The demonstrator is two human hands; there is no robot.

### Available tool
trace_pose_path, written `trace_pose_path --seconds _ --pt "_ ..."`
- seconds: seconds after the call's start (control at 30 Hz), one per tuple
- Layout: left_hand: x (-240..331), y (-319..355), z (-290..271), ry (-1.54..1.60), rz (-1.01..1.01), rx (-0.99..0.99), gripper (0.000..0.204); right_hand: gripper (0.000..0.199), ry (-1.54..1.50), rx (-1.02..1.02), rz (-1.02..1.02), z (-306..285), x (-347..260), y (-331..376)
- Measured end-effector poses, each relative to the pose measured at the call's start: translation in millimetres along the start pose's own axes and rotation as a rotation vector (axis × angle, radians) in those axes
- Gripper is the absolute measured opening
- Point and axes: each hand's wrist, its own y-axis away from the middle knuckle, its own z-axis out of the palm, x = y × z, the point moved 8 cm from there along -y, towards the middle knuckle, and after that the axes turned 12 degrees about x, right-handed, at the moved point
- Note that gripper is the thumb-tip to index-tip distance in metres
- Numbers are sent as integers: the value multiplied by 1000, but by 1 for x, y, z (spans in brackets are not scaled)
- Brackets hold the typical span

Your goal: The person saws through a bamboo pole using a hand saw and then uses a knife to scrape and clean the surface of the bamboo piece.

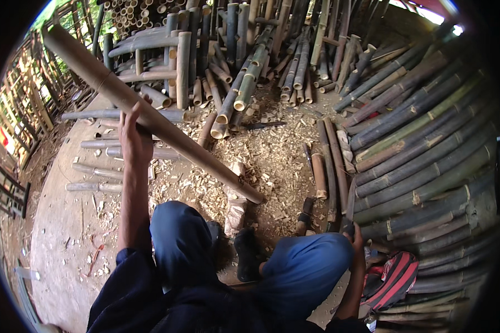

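Left hand (134, 136) clamped on the pole (189, 150), right hand (358, 244) round a knife (351, 202) — hands well apart!
And the pole slants from upper left down to the middle, ahead of the body, its low end between the hands; the knife stands blade-forward by the right knee (334, 250). Dull brown bamboo — long, straight, ringed at the joints, above pale chips (283, 194).

Bamboo workshop: dark poles (408, 165) stacked at right, pale chips (255, 145) strewn underfoot, jointed bamboo frame (183, 69) beyond.
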Motion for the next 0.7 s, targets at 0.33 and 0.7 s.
trace_pose_path --seconds 0.33,0.7 --pt "16 58 166 -458 153 -289 35 41 -398 -70 187 -22 -135 -11" --pt "-3 70 202 -506 263 -266 36 39 -326 55 -435 174 -202 9"
